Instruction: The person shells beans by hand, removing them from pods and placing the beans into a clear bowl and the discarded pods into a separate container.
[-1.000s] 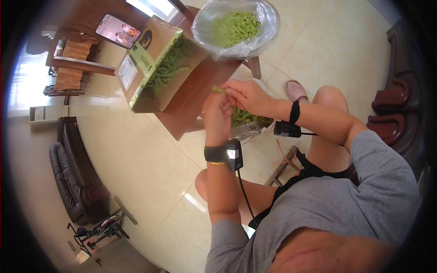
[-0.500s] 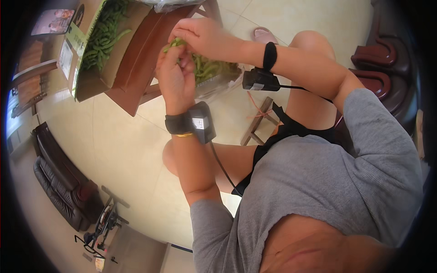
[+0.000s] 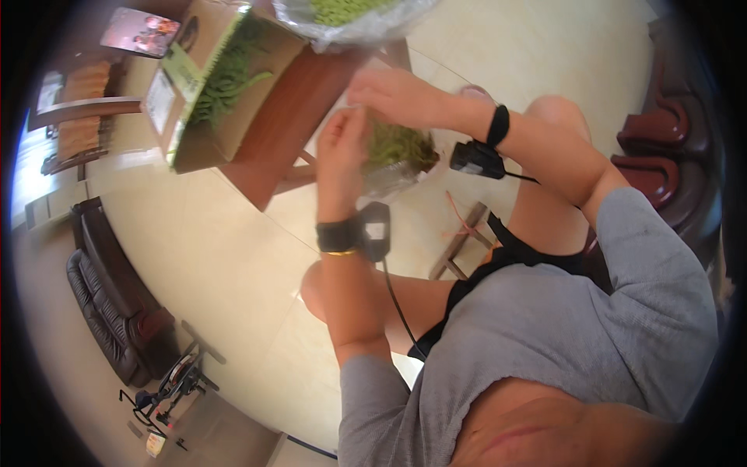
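Two hands meet over a bag of green beans beside a low wooden table.

The left hand is raised with fingers curled together, and the right hand reaches across just above it; both are blurred, so whether either pinches a bean cannot be told. Right below them sits a clear plastic bag of green beans (it rests near the person's knees, at the table's edge). On the wooden table stands an open cardboard box also filled with beans, and a second bag of green pieces lies at the far end. A dark sofa stands well apart.
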The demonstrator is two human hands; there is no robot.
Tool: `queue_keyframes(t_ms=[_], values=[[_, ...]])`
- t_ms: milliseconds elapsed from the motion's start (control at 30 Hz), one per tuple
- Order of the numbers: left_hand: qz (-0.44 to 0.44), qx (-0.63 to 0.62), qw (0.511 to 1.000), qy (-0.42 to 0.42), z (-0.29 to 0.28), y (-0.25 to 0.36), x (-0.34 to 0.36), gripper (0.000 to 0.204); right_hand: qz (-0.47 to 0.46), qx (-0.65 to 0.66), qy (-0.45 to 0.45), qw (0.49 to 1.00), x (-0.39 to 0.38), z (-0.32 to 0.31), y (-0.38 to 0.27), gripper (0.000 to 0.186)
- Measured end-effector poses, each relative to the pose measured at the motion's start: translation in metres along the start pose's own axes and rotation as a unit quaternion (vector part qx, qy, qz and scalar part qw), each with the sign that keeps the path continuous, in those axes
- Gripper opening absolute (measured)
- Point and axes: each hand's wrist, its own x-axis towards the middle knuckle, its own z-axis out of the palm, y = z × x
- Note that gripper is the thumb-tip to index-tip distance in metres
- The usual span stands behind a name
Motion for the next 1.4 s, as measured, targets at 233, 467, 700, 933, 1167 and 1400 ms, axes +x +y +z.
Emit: queue_keyframes(t_ms=[233,467,700,933,1167,1400], values=[[-0.03,0.029,0.998,-0.036,-0.001,-0.011,0.004,0.014,0.0,-0.028,0.045,0.999,-0.008,0.008,-0.007,0.02],[-0.041,-0.06,0.992,-0.105,-0.006,-0.01,0.007,0.018,-0.02,-0.048,0.044,0.998,-0.011,0.01,-0.018,0.017],[-0.065,-0.108,0.988,-0.094,0.006,-0.01,0.005,0.019,-0.025,-0.068,0.077,0.994,-0.013,0.015,-0.015,0.014],[-0.091,-0.128,0.984,-0.088,0.008,-0.015,0.005,0.019,-0.015,-0.118,0.099,0.988,-0.017,0.022,-0.009,0.01],[-0.098,-0.143,0.983,-0.064,0.012,-0.014,0.008,0.019,-0.01,-0.112,0.119,0.986,-0.014,0.022,-0.009,0.009],[-0.093,-0.17,0.979,-0.061,0.005,-0.011,0.009,0.015,0.0,-0.098,0.102,0.99,-0.01,0.013,-0.018,0.01]])
